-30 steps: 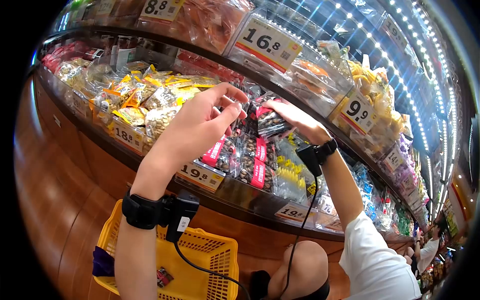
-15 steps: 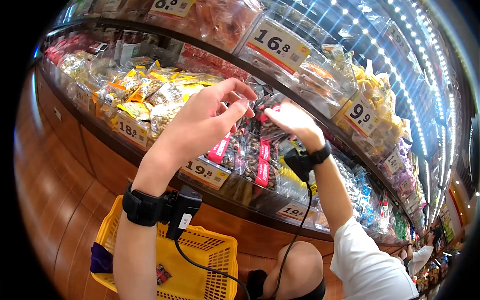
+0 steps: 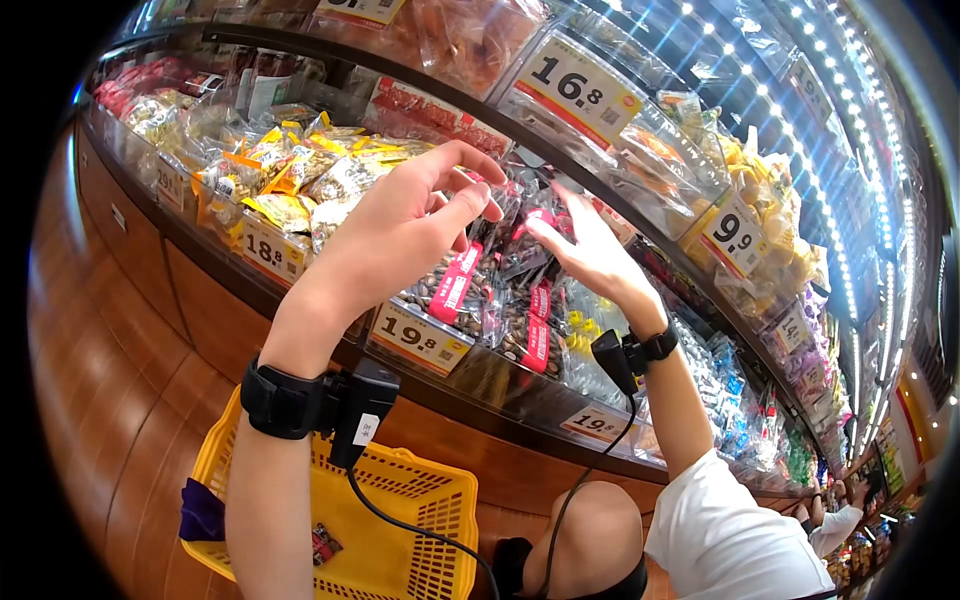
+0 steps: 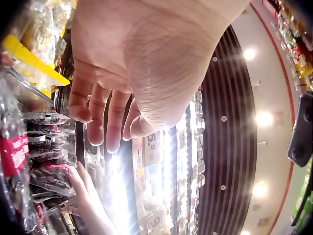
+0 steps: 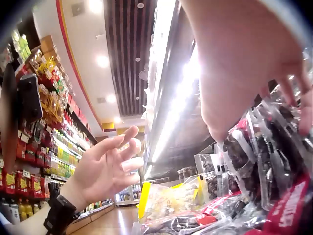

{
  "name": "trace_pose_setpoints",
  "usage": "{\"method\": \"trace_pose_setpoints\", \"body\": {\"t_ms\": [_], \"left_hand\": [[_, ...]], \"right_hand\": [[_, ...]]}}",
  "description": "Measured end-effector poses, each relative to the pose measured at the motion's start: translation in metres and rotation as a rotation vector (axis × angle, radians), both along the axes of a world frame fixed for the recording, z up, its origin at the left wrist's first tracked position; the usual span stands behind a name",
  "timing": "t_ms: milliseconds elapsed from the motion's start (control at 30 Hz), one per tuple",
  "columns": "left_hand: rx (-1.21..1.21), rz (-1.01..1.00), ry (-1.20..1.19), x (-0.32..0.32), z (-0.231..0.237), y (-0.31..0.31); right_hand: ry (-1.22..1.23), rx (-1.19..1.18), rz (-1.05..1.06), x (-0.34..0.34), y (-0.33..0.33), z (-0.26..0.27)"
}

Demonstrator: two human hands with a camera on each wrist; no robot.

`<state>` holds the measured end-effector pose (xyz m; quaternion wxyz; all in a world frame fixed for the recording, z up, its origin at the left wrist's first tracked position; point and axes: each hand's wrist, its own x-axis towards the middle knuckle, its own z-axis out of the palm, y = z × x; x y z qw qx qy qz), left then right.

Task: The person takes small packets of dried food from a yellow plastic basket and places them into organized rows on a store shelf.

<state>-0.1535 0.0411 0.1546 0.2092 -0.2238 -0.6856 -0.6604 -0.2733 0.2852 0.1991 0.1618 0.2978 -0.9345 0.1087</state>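
Note:
My left hand (image 3: 395,225) hangs in the air over the bin front, its fingers loosely bent with nothing between them. Among dark packets with pink-red labels, my right hand (image 3: 597,252) has thumb and fingers spread apart. The right wrist view shows the right hand (image 5: 244,63) over upright clear-wrapped packets (image 5: 274,147), its thumb against one of them. A packet with a pink label (image 3: 457,284) lies in the bin below the left hand. In the left wrist view the right hand's fingers (image 4: 80,181) reach to stacked dark packets (image 4: 46,178).
Yellow-edged packets (image 3: 285,212) fill the bin to the left. An upper shelf with a 16.8 price tag (image 3: 572,88) overhangs the right hand. Below stands a yellow basket (image 3: 440,490) with a small packet (image 3: 324,543) inside. A cable (image 3: 560,520) hangs from the right wrist.
The right hand's thumb and fingers have spread apart from around a dark packet, which now sits lower among the others. The left hand has stayed nearly still; the view has shifted slightly.

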Motion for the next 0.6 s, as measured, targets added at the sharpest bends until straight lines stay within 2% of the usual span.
{"method": "trace_pose_setpoints", "body": {"t_ms": [200, 267, 333, 400, 433, 467, 600], "left_hand": [[-0.023, 0.026, 0.022, -0.006, -0.005, 0.003], [-0.050, -0.006, 0.030, -0.006, -0.005, 0.006], [-0.055, -0.003, 0.035, -0.006, -0.005, 0.006], [-0.058, 0.005, 0.036, -0.004, -0.005, 0.005], [-0.049, 0.019, 0.013, 0.000, -0.003, 0.004], [-0.040, 0.033, -0.010, 0.001, -0.002, 0.003], [-0.068, 0.038, 0.017, -0.006, -0.010, -0.001]], "right_hand": [[-0.008, -0.040, -0.033, -0.023, -0.003, -0.013], [0.032, -0.183, 0.010, -0.026, -0.009, -0.017], [0.092, -0.198, 0.039, -0.017, -0.012, -0.015], [-0.188, -0.272, 0.094, 0.000, -0.006, -0.006], [-0.152, -0.174, 0.192, -0.002, 0.004, -0.007], [-0.002, 0.022, 0.251, -0.003, 0.013, -0.008], [0.059, 0.083, 0.350, -0.015, 0.014, -0.018]]}}
